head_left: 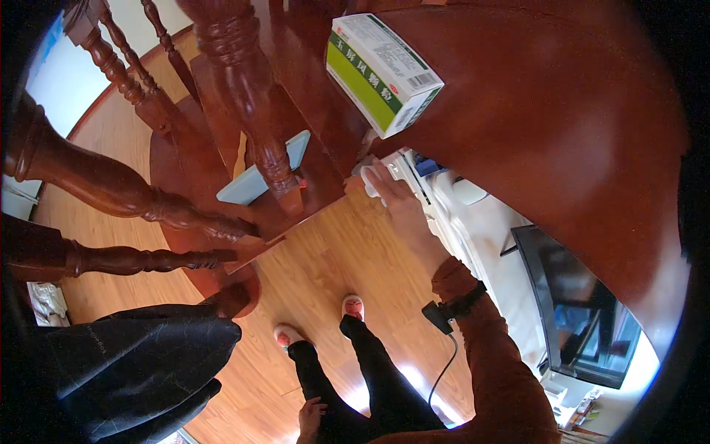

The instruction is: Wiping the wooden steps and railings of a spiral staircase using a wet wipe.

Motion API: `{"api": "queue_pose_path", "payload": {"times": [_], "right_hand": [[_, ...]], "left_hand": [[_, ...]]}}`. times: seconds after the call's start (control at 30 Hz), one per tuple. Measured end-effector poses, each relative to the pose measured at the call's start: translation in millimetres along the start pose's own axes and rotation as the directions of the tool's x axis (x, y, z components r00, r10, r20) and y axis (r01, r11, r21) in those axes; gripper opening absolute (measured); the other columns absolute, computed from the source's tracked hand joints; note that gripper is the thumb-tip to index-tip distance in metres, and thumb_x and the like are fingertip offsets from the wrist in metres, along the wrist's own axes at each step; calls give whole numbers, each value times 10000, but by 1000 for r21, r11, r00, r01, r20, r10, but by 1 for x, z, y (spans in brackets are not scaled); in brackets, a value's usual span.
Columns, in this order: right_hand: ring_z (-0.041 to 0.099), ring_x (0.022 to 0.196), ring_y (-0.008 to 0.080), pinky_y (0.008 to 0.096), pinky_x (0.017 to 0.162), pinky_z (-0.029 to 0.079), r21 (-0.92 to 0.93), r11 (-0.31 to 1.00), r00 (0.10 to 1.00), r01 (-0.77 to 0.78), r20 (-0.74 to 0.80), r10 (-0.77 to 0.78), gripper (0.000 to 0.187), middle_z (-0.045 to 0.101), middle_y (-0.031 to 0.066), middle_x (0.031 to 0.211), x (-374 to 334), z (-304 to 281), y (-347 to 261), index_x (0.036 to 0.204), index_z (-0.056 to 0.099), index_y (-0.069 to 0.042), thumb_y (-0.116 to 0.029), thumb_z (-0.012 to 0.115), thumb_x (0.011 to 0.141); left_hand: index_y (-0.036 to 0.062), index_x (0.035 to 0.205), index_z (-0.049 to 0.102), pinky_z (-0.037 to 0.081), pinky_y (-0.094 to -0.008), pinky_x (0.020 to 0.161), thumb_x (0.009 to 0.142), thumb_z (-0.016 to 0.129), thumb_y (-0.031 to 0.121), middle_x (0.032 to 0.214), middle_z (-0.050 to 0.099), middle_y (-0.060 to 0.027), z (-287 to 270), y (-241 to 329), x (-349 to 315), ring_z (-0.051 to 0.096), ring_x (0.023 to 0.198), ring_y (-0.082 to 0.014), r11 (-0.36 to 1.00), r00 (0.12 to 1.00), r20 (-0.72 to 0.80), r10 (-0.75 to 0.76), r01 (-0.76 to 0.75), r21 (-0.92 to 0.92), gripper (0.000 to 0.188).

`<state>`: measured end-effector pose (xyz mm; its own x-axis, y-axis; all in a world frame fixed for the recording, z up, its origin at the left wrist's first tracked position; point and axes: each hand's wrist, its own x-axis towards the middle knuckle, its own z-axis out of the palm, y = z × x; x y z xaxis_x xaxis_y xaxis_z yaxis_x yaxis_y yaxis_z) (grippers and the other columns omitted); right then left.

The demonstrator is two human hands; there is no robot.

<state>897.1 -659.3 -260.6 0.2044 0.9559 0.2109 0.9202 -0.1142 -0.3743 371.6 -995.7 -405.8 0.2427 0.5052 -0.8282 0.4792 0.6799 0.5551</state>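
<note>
My right hand (399, 207) reaches up from the lower right, its fingers bent over a crumpled white tissue or cloth (371, 185). It is at the dark red-brown wooden edge beside the stair post, just below a white and green carton (384, 74). The carton rests on a glossy red-brown wooden surface (547, 96). Down by my thigh hangs my left hand (312, 416), fingers loosely extended against the dark trousers and nothing visible in them. A black strap (466, 300) with a cable circles my right wrist.
Turned wooden balusters (140, 196) fill the left side. A pale blue flat item (251, 186) lies on a wooden step behind a post. Dark clothing (148, 370) hangs at lower left. Right of my arm stands a black television (577, 303). Wood-plank floor (318, 259) lies below.
</note>
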Motion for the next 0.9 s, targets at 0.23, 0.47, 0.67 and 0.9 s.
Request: {"api": "queue_pose_path", "payload": {"times": [0.23, 0.47, 0.67, 0.9], "right_hand": [[586, 1051, 348, 423, 979, 460, -100, 995, 991, -6, 130, 19, 740, 348, 93, 1534, 9, 3, -1, 1460, 390, -174, 58, 542, 774], [567, 1147, 341, 434, 999, 466, -101, 991, 995, -92, 29, 96, 817, 345, 83, 1535, 19, -7, 41, 1473, 355, -165, 124, 554, 735], [514, 1238, 353, 452, 1033, 445, -4, 992, 987, -127, 97, 127, 782, 432, 116, 1471, 30, -12, 54, 1459, 383, -154, 141, 521, 748], [485, 1263, 381, 454, 1033, 441, 32, 984, 983, -173, 73, 170, 738, 469, 182, 1421, 32, -13, 42, 1441, 415, -149, 152, 477, 771]], "left_hand": [[-28, 1201, 573, 563, -304, 706, 966, 474, 79, 932, 711, -171, 10, 1, -2, 688, 806, -202, 988, 996, -43, -84, 78, -130, 277], [-39, 1194, 574, 566, -301, 726, 961, 477, 63, 937, 707, -177, 13, 10, -3, 686, 824, -203, 981, 994, -46, -99, 90, -170, 272], [-38, 1192, 579, 566, -295, 722, 969, 461, 68, 933, 708, -172, 10, 15, -1, 686, 801, -197, 984, 994, -25, -106, 101, -148, 274], [-41, 1200, 576, 567, -295, 716, 970, 447, 59, 930, 709, -172, 5, 4, 3, 687, 787, -194, 982, 995, -38, -90, 82, -168, 282]]}}
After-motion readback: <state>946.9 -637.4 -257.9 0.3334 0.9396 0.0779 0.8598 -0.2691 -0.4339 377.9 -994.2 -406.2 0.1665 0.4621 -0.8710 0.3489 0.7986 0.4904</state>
